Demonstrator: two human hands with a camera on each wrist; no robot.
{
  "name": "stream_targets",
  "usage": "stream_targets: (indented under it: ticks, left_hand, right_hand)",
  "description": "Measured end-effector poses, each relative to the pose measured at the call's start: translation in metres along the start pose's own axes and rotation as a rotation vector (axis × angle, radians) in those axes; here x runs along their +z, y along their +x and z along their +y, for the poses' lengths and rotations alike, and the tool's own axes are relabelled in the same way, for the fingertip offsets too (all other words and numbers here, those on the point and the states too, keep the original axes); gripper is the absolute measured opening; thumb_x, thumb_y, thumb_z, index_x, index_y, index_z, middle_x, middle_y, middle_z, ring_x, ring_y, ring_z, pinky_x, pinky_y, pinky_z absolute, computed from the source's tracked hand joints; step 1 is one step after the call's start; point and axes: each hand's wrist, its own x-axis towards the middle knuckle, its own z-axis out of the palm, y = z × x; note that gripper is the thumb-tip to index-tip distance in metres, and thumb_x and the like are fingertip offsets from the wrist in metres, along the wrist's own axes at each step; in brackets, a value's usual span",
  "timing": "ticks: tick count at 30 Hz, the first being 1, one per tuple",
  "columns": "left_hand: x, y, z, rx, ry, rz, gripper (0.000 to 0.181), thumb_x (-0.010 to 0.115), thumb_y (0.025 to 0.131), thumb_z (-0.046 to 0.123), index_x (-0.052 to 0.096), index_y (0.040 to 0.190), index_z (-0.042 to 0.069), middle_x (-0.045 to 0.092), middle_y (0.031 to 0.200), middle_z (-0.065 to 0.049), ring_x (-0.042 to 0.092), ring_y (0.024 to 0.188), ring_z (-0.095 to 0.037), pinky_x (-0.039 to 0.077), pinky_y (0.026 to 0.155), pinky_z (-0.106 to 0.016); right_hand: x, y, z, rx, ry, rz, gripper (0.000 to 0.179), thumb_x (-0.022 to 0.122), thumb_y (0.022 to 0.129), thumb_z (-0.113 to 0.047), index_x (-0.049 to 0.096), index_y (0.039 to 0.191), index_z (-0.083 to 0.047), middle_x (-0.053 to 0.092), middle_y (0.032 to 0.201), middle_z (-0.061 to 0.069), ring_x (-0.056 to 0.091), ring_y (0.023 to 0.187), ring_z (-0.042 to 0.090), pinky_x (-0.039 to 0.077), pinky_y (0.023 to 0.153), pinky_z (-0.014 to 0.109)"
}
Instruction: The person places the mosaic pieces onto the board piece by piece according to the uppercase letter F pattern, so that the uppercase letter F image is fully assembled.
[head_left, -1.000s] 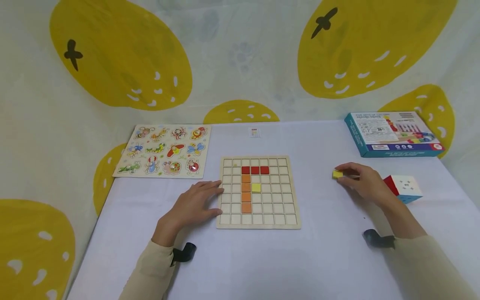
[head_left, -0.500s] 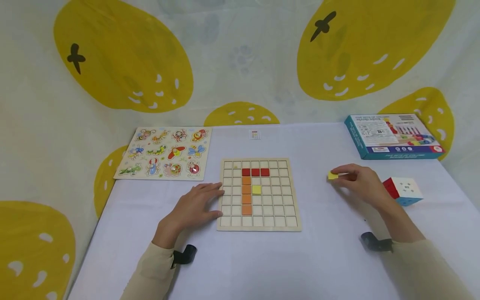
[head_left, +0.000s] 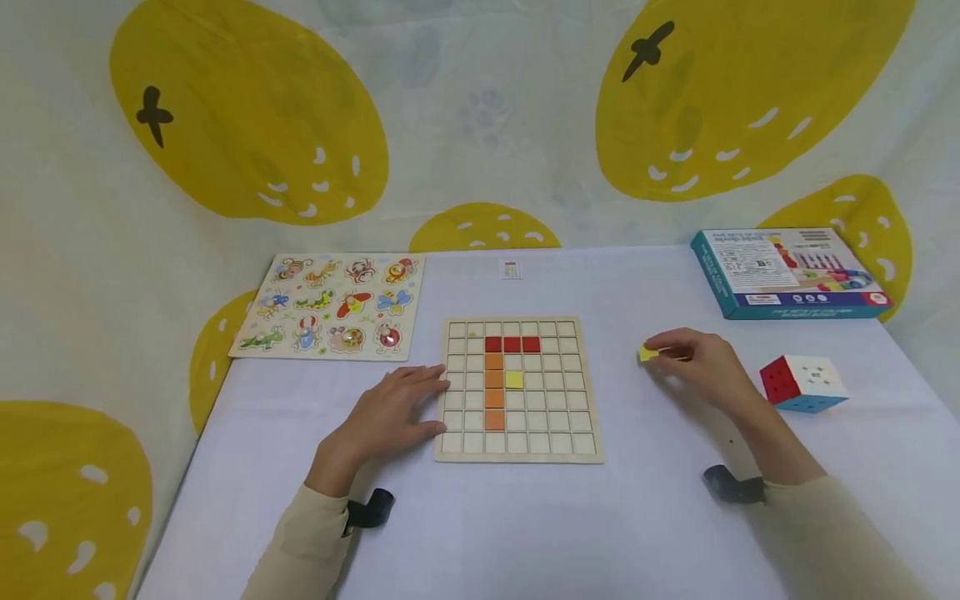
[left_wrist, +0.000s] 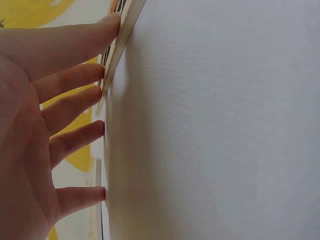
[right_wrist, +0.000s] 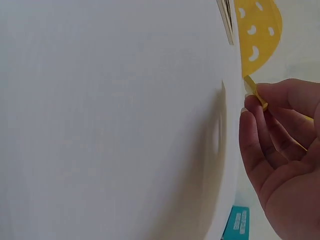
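A wooden grid board [head_left: 519, 457] lies in the middle of the table in the head view. Red tiles [head_left: 512, 344] form a short row on it, orange tiles [head_left: 494, 379] run down below the leftmost red one, and one yellow tile [head_left: 513, 380] sits beside the orange column. My left hand [head_left: 386, 412] rests at the board's left edge, thumb and fingertips touching the rim, fingers spread in the left wrist view. Right of the board, above the cloth, my right hand [head_left: 697, 362] pinches another yellow tile [right_wrist: 255, 92] between thumb and fingers.
An insect puzzle board [head_left: 330, 307] lies at the back left. A small printed card [head_left: 511, 269] is behind the grid. At the right are a teal-edged game box [head_left: 795, 273] and a puzzle cube [head_left: 806, 383], close to the right forearm.
My right hand has moved left toward the grid board with the pinched yellow tile, away from the puzzle cube. The left hand stays at the board's edge.
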Motion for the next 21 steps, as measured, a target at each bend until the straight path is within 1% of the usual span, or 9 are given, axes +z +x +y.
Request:
stream_targets:
  ticks: [4, 10, 16, 21]
  left_hand:
    - [-0.001, 0.000, -0.001, 0.014, -0.002, 0.010, 0.064, 0.080, 0.085, 0.043, 0.061, 0.142, 0.022, 0.047, 0.161, 0.004, 0.045, 0.147, -0.028, 0.047, 0.113, -0.056]
    - [-0.001, -0.001, -0.002, 0.029, -0.003, 0.014, 0.063, 0.079, 0.086, 0.043, 0.061, 0.142, 0.021, 0.048, 0.160, 0.003, 0.046, 0.147, -0.029, 0.048, 0.112, -0.056]
    - [-0.002, -0.001, -0.001, 0.017, -0.007, 0.006, 0.063, 0.079, 0.086, 0.043, 0.061, 0.143, 0.022, 0.047, 0.161, 0.004, 0.044, 0.148, -0.029, 0.047, 0.113, -0.057]
    - [-0.003, -0.001, -0.001, 0.007, -0.007, 0.001, 0.064, 0.079, 0.086, 0.043, 0.061, 0.143, 0.023, 0.047, 0.161, 0.004, 0.044, 0.149, -0.029, 0.047, 0.113, -0.058]
  right_hand:
    - [0.012, 0.004, -0.008, -0.018, -0.019, -0.002, 0.034, 0.072, 0.094, -0.020, 0.071, 0.126, -0.008, 0.067, 0.131, 0.020, 0.064, 0.110, 0.032, 0.051, 0.074, 0.008]
    - [0.030, 0.011, -0.022, -0.080, -0.039, 0.002, 0.029, 0.076, 0.091, -0.016, 0.075, 0.118, -0.005, 0.072, 0.122, 0.019, 0.069, 0.101, 0.028, 0.051, 0.074, 0.009]
    - [0.046, 0.017, -0.037, -0.131, -0.032, -0.011, 0.024, 0.077, 0.089, -0.013, 0.077, 0.112, -0.006, 0.075, 0.117, 0.016, 0.070, 0.097, 0.023, 0.052, 0.076, 0.012]
    - [0.060, 0.021, -0.052, -0.161, -0.001, -0.038, 0.022, 0.077, 0.088, -0.012, 0.078, 0.110, -0.007, 0.076, 0.113, 0.013, 0.068, 0.093, 0.018, 0.054, 0.075, 0.014]
